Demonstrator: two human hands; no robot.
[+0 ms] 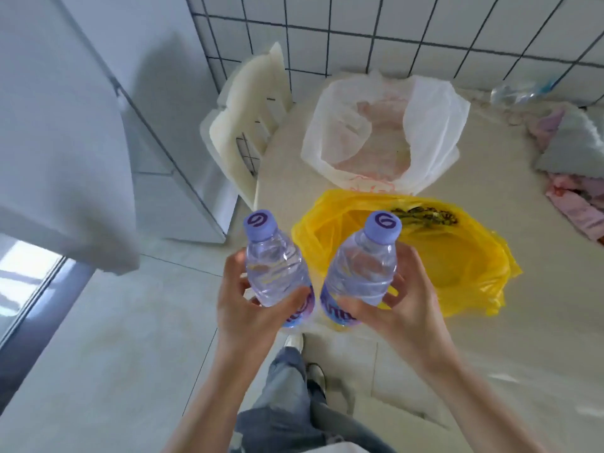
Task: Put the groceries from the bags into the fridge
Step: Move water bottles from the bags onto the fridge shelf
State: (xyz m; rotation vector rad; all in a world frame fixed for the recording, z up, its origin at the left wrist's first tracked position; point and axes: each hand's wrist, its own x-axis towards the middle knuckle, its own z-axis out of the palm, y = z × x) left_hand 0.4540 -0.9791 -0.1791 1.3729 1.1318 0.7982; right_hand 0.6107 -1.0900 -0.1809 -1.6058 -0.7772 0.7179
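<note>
A: Obs. 1. The left hand (251, 308) is gripping a clear ribbed plastic water bottle (276, 266); fingers are curling round the lower body, thumb lying across the front. Lilac screw cap is pointing up.

B: Obs. 2. The right hand (397, 308) is holding a second bottle (361, 269) of the same make, fingers wrapping its far side, thumb pressing near the label. Both bottles are sitting just beside each other, upright, slightly tilted, in the air in front of the table's near edge.

A: Obs. 3. A crinkled yellow bag (457, 253), thin film, is lying open on the smooth beige table (490, 178). Behind it a translucent white bag (431, 116) is gaping open.

B: Obs. 4. The white fridge (65, 125), flat matte panels, is standing to the left, well apart from the bags. A cream plastic chair (245, 125) is standing between fridge and table.
</note>
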